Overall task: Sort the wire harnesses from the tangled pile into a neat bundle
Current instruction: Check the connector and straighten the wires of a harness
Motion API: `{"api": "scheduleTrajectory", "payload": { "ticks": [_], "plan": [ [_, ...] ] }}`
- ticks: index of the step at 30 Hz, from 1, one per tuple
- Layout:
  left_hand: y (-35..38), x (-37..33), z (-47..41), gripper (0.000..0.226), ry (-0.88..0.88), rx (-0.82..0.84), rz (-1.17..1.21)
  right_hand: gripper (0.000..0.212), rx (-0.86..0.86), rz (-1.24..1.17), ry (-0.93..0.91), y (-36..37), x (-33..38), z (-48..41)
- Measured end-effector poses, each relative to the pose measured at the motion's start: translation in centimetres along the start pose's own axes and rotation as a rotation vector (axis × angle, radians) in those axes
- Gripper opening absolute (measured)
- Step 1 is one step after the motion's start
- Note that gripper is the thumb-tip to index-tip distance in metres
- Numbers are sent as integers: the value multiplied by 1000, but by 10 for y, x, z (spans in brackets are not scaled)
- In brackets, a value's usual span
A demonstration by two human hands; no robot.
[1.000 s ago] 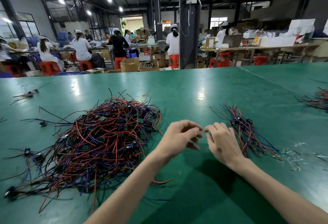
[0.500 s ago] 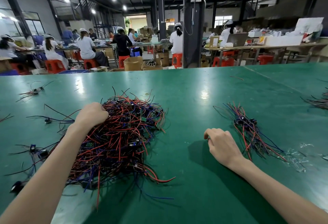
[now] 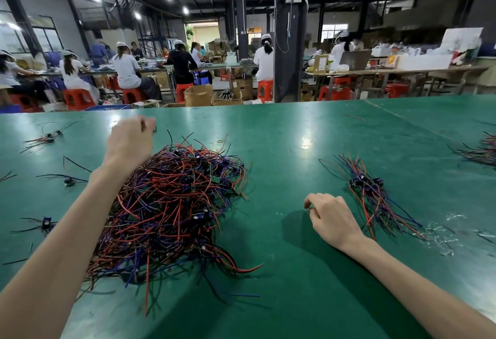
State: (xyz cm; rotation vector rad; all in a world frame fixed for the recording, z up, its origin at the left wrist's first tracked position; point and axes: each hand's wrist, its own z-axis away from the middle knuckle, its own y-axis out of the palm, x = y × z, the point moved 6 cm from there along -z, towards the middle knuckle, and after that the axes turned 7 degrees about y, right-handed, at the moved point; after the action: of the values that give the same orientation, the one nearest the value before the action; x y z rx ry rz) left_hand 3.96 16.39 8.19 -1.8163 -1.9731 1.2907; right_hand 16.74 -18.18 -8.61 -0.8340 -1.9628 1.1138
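Observation:
A big tangled pile of red, blue and black wire harnesses [image 3: 171,204] lies on the green table [image 3: 295,271], left of centre. My left hand [image 3: 131,141] is raised over the pile's far left edge. Its fingers are curled and pinch a small dark piece of a wire harness [image 3: 153,127], which is blurred. My left forearm crosses the pile's left side. To the right lies a small sorted bundle of harnesses [image 3: 369,191]. My right hand [image 3: 331,218] rests on the table just left of that bundle, fingers curled under, with nothing in it.
Loose single harnesses [image 3: 48,136] [image 3: 69,180] [image 3: 46,224] lie scattered at the left. Another wire heap [image 3: 483,151] sits at the right edge. Clear plastic scraps [image 3: 440,234] lie right of the bundle. Beyond the table's far edge, people sit at workbenches.
My left hand went from beside the right hand into the pile, then rose toward the pile's far left edge. The right hand stayed beside the small bundle.

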Motion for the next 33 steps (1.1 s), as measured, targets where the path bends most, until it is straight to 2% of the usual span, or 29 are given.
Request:
{"api": "scheduleTrajectory", "payload": {
  "ticks": [3,4,6,9,11,14,17,23,26,29,33],
  "plan": [
    [-29,-32,1,40,202,-311,123,19,-2,-20,-7,-1,1,0],
    [-34,-44,4,39,257,-361,192,19,-2,-24,-11,-1,2,1],
    [-32,-67,12,33,292,-333,519,18,-15,-38,-23,-3,5,2],
    [-3,-95,29,33,88,-137,1116,14,-68,-110,-33,-10,7,4],
    [32,-108,49,37,-139,17,1343,11,-113,-205,-13,-16,5,5],
    [88,-124,90,42,-470,227,1529,8,-132,-392,79,-20,-1,4],
    [132,-139,127,41,-580,370,1544,9,-70,-666,161,-20,-2,3],
    [167,-142,163,35,-540,536,1443,14,77,-1039,184,-23,13,8],
    [169,-141,167,32,-516,547,1435,10,135,-1078,128,-23,27,12],
    [168,-141,165,27,-476,523,1404,19,117,-985,114,-25,31,14],
    [169,-140,167,21,-464,517,1387,15,130,-943,109,-27,33,15]
  ]
}}
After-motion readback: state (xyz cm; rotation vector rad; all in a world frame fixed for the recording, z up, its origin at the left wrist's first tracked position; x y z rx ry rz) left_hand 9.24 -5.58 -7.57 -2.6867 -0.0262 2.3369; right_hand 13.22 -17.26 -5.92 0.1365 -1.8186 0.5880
